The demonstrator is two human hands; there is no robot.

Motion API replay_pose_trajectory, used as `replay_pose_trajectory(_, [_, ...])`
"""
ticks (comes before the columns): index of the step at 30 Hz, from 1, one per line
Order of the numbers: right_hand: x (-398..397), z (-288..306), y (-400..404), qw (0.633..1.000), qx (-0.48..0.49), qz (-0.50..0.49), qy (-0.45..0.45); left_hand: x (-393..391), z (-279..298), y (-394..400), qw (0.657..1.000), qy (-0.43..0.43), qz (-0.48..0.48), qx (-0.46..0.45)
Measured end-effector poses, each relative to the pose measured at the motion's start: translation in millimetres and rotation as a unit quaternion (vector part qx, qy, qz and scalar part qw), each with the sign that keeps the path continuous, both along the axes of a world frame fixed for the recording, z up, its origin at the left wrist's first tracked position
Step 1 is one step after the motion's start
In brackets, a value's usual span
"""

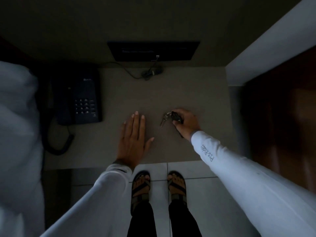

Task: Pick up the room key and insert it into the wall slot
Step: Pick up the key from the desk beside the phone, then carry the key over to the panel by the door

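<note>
The room key (pixel 163 120), a small metal key on a ring with a dark fob (pixel 176 117), lies at the right of a grey bedside table (pixel 196 93). My right hand (pixel 187 121) is closed around the fob, and the metal key hangs out to its left, touching or just above the tabletop. My left hand (pixel 134 136) rests flat on the table with fingers spread, holding nothing, a little left of the key. No wall slot is recognisable in this dim view.
A dark telephone (pixel 80 98) with a coiled cord sits at the table's left. A dark panel (pixel 153 50) is on the wall behind, with a cable bundle (pixel 151 72) below it. White bedding (pixel 17 125) lies left, a dark wooden door (pixel 282 117) right.
</note>
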State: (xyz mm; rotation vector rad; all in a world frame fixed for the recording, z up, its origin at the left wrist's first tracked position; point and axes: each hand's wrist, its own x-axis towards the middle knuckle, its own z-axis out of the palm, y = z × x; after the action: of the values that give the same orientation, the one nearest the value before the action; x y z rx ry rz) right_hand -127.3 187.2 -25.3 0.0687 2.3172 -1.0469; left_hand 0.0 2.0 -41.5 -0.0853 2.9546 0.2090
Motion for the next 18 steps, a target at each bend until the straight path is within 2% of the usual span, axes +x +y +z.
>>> replay_pose_trajectory(3, [-4.1,38.5,8.1,0.999,0.038,0.028,0.002,-7.7,45.7,-5.5,1.0,0.011,-0.018,-0.014])
replay_pose_trajectory(8, [-20.8,140.0,15.6,0.999,0.034,0.021,0.024,-35.2,155.4,-11.0,0.997,0.069,-0.031,-0.029])
replay_pose_trajectory(18, [-67.5,429.5,53.5,0.981,-0.022,-0.032,0.192,-123.4,417.1,18.2,0.961,0.259,-0.076,-0.063])
